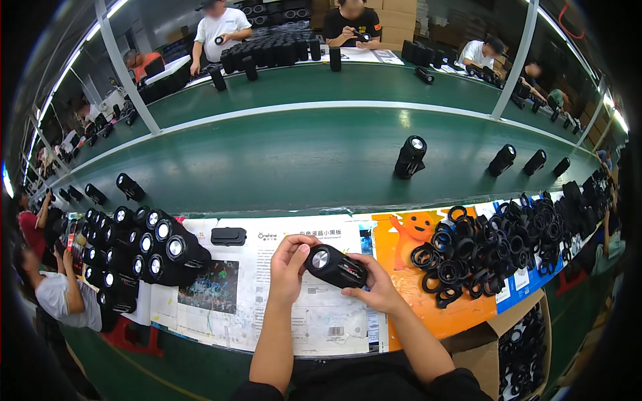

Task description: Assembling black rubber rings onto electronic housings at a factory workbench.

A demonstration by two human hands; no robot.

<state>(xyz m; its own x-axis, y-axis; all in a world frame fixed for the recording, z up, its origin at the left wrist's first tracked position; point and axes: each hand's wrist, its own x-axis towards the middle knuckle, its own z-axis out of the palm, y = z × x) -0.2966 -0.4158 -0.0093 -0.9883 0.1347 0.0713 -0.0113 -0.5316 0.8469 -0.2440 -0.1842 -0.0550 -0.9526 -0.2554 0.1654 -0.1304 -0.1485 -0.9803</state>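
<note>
Between my two hands, over the white sheet (267, 321), is a black cylindrical speaker (340, 267) lying on its side, tilted slightly. Its round silver end faces left. My left hand (289, 267) grips that end, with the thumb along the rim. The other end is held by my right hand (376, 286), whose thumb is on the lower side and fingers are behind. Beyond the left hand, a flat black oblong part (229, 236) lies on the sheet. A group of similar black speakers (170, 247) with silver ends stands to the left.
A heap of black rings (468, 250) covers the orange sheet (401, 314) on the right. Several speakers, including one upright (410, 158), stand on the green conveyor belt (287, 160). An open carton (528, 347) of black parts sits below right. Other people work across the belt and at left.
</note>
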